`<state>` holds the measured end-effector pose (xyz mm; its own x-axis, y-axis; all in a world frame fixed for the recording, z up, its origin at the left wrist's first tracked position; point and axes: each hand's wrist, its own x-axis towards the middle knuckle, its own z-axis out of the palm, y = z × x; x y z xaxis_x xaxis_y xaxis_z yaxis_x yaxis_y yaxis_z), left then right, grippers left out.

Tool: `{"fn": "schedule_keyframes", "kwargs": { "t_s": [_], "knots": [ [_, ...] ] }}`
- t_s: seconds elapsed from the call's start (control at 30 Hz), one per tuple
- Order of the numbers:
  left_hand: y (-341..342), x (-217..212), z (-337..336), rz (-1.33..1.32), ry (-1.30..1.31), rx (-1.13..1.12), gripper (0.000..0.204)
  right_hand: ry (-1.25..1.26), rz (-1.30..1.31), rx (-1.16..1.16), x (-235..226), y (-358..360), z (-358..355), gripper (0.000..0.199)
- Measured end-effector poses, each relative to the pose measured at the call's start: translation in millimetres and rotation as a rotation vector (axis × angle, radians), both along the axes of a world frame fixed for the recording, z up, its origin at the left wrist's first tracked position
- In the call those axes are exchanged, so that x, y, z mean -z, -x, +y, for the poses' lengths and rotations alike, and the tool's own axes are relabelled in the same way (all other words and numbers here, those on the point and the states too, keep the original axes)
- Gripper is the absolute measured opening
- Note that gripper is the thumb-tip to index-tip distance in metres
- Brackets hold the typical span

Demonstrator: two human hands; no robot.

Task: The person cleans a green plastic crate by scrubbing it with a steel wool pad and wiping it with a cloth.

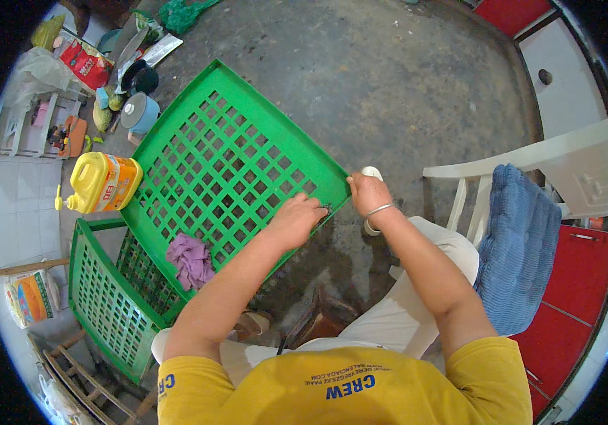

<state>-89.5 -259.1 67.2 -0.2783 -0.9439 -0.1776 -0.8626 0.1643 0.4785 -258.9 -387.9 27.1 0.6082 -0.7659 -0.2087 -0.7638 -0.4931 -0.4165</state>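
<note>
Down on the rough grey concrete floor (389, 85), a green plastic lattice panel (226, 163) lies tilted, its square holes in neat rows. The left hand (295, 221) presses curled fingers onto the panel's near edge; the right hand (369, 193), wearing a thin metal bangle, pinches its corner. A crumpled purple cloth (190, 258) rests at the panel's lower edge, a yellow plastic jug (102, 183) just left, a white plastic chair (559, 170) well right.
</note>
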Motion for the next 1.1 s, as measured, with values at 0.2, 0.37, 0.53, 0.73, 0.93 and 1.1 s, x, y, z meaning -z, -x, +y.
{"fn": "schedule_keyframes", "kwargs": {
  "t_s": [0.2,0.37,0.53,0.73,0.93,1.1],
  "knots": [
    [27,16,-41,-0.025,0.278,-0.112,0.036,-0.011,-0.041,-0.028,-6,-2,1,0.029],
    [30,6,-38,-0.219,0.174,-0.123,0.031,0.006,-0.047,-0.029,1,-4,-5,0.028],
    [13,3,2,-0.236,0.167,-0.089,0.030,-0.001,-0.024,-0.073,-4,-1,-4,0.027],
    [22,14,-49,-0.248,0.286,-0.230,0.031,-0.017,0.038,-0.068,-5,-7,-3,0.028],
    [23,-3,4,-0.278,0.165,-0.107,0.031,-0.036,0.063,-0.058,-15,-5,-4,0.028],
    [16,6,-21,-0.301,0.266,-0.197,0.031,-0.060,0.080,-0.061,-10,-4,-3,0.030]
  ]
}}
